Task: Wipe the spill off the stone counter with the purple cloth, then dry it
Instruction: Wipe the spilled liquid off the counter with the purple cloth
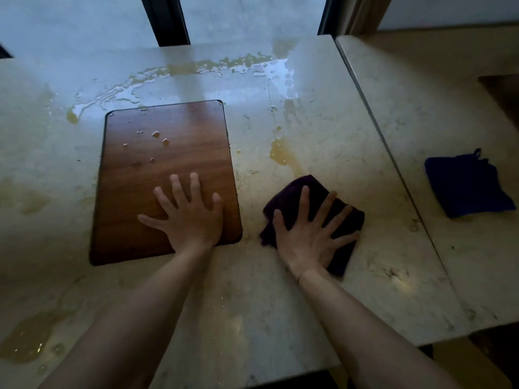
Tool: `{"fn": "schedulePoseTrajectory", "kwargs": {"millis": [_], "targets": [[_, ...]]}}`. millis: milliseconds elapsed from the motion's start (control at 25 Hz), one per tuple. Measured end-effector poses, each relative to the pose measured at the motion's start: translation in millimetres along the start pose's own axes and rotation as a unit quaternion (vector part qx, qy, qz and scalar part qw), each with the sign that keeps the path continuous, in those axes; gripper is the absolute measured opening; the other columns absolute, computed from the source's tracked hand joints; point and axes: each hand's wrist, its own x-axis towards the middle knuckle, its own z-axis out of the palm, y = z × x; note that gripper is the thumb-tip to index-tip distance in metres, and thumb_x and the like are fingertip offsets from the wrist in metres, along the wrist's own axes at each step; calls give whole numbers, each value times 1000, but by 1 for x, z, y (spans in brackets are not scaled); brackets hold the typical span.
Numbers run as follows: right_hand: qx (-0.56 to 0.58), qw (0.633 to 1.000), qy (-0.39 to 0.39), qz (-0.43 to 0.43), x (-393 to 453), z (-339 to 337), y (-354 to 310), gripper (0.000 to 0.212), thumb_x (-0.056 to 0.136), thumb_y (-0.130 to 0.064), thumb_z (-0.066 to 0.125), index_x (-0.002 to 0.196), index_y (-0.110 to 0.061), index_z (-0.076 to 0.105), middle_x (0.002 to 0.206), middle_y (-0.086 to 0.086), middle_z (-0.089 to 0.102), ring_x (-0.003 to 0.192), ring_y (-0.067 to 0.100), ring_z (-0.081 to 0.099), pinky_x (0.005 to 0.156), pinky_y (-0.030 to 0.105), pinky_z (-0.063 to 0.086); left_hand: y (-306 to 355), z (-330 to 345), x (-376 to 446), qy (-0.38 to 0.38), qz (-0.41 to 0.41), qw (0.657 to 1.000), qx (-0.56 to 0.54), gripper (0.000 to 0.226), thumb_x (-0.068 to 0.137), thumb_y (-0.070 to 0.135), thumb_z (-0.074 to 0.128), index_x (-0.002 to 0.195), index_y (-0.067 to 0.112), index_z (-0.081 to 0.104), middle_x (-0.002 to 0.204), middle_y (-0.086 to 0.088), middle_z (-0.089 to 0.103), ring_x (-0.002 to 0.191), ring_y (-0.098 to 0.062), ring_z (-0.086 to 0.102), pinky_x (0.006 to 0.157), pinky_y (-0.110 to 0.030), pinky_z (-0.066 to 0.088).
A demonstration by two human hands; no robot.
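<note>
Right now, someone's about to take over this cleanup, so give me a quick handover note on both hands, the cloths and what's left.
Left hand: flat and open on the wooden board, holding nothing.
Right hand: spread flat, pressing the purple cloth onto the counter just right of the board.
Blue cloth: lying untouched on the adjoining slab to the right.
Done: little that shows; no clearly wiped patch.
Left: yellowish puddle just beyond the purple cloth, wet streak along the far edge, pool at near left, droplets on the board. Then dry.
</note>
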Motion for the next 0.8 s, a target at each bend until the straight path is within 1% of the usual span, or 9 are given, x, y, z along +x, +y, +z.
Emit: {"fn": "schedulePoseTrajectory", "kwargs": {"millis": [200,240,360,400,480,520,640,720,800], "targets": [[10,998,47,-38,112,-23,-63,84,86,-76,15,158,-33,10,164,21,-1,145,53,-8,102,83,0,-1,-1,-1,4,-1,1000,22,67,93,65,16,154,36,16,165,-6,12,150,-41,7,103,-84,7],[10,998,45,-40,139,-29,-77,83,86,-76,16,158,-34,10,164,21,0,145,54,-7,102,83,-1,0,-1,-1,-3,-2,1000,31,68,92,64,17,154,35,19,164,-7,15,149,-42,9,102,-84,8],[1,999,20,-37,215,-41,-116,84,84,-77,10,157,-37,1,164,19,-9,144,53,-14,100,82,-6,1,-1,1,-30,-24,998,51,73,88,65,21,154,35,24,163,-8,20,148,-42,15,100,-84,12],[-2,999,17,-39,239,-45,-127,84,84,-78,9,157,-38,-1,164,18,-11,144,53,-15,100,82,-7,0,0,2,-38,-34,997,63,74,86,68,19,154,38,21,164,-6,18,149,-41,14,101,-84,13],[-4,999,16,-45,286,-54,-151,84,84,-78,9,157,-39,-3,164,17,-12,144,54,-16,101,82,-8,1,2,6,-52,-59,992,94,77,81,74,10,152,46,5,166,0,5,150,-38,7,103,-82,14],[-5,999,22,-44,308,-59,-162,84,84,-78,10,157,-39,-2,164,17,-11,144,54,-16,101,82,-7,3,1,9,-49,-64,991,102,78,78,75,11,151,47,4,166,1,7,150,-38,8,103,-82,15],[-17,998,21,-53,371,-73,-196,84,84,-77,13,157,-39,1,165,17,-9,144,54,-13,102,82,-6,4,1,16,-27,-43,994,92,79,74,66,35,146,36,33,156,-9,36,139,-46,32,93,-86,20],[-27,997,17,-67,405,-82,-212,83,84,-77,14,157,-39,2,165,16,-9,145,54,-12,102,81,-5,4,0,13,-2,-26,995,96,76,75,64,38,144,32,40,154,-9,38,137,-48,35,93,-87,18],[-37,995,14,-92,433,-87,-226,81,85,-77,14,157,-40,3,165,16,-8,145,53,-11,104,80,-5,1,4,11,23,-22,995,98,71,83,66,31,144,32,40,155,-9,36,138,-48,35,95,-85,15]]}}
